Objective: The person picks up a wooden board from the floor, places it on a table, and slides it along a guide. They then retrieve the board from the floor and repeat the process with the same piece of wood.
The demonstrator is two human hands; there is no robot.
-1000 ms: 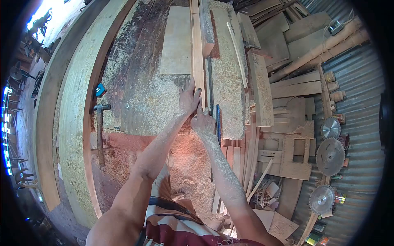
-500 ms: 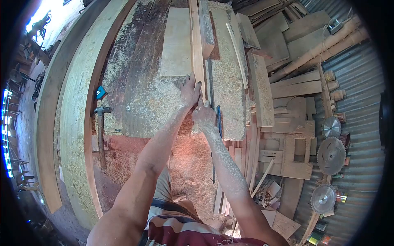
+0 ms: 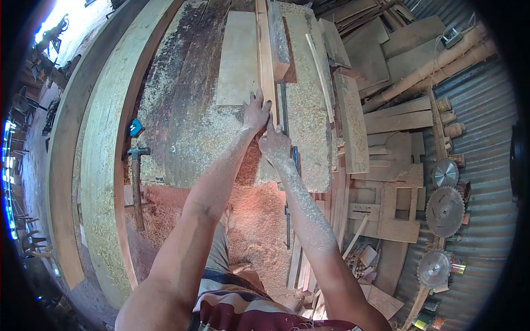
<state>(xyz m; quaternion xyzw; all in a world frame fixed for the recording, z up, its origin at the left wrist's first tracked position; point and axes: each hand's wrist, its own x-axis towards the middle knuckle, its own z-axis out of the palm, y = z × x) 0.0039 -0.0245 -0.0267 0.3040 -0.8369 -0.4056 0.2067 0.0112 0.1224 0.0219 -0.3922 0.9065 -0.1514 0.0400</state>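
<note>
A long, narrow wooden strip (image 3: 266,60) runs away from me across the sawdust-covered workbench (image 3: 190,132). My left hand (image 3: 255,113) lies on the near part of the strip with its fingers spread. Just behind and to the right, my right hand (image 3: 275,142) has its fingers curled around the strip's near end, which they mostly hide. To the left of the strip rests a flat pale board (image 3: 237,60). Along its right side stands a thick wooden block (image 3: 279,44). Sawdust coats both forearms.
A hammer (image 3: 137,182) and a blue tape measure (image 3: 135,128) lie by the bench's left edge. Long heavy planks (image 3: 105,165) flank that side. Circular saw blades (image 3: 446,211) hang at right, near stacked offcuts (image 3: 381,149). A thin stick (image 3: 319,77) lies on the bench.
Both hands have moved slightly forward, away from me, along the line of the strip. The bench and the things on it appear nearly unchanged.
</note>
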